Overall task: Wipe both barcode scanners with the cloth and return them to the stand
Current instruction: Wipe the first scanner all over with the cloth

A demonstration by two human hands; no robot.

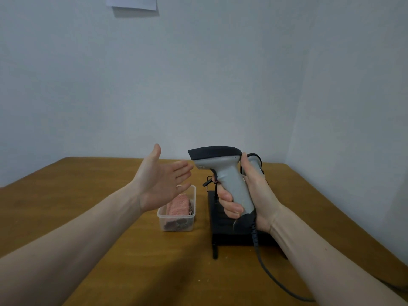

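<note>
Two bare forearms enter from the bottom edge, both cut off by the frame. Right hand [247, 195] grips the grey handle of a barcode scanner [223, 171], fingers curled round the front, thumb up along the back; scanner held upright above the stand [231, 226], dark head pointing left. Its coiled cable [260, 259] drops from the handle base and runs off the bottom edge. Left hand [163, 180] empty, palm turned right, fingers straight and spread, thumb up, just beside the scanner's nose, not touching.

Second scanner [255, 161]: only a grey-and-black sliver shows behind the right thumb; rest hidden, seating in the black stand cannot be told. Stand largely covered by hand and scanner.

Pink cloth [178, 205] lies in a clear plastic tub [176, 217] on the wooden table [88, 206], left of the stand; a dark item under the cloth, unidentifiable.

Small marking on scanner's side: illegible. White paper [132, 2] on wall, cut off at top, no readable writing.
</note>
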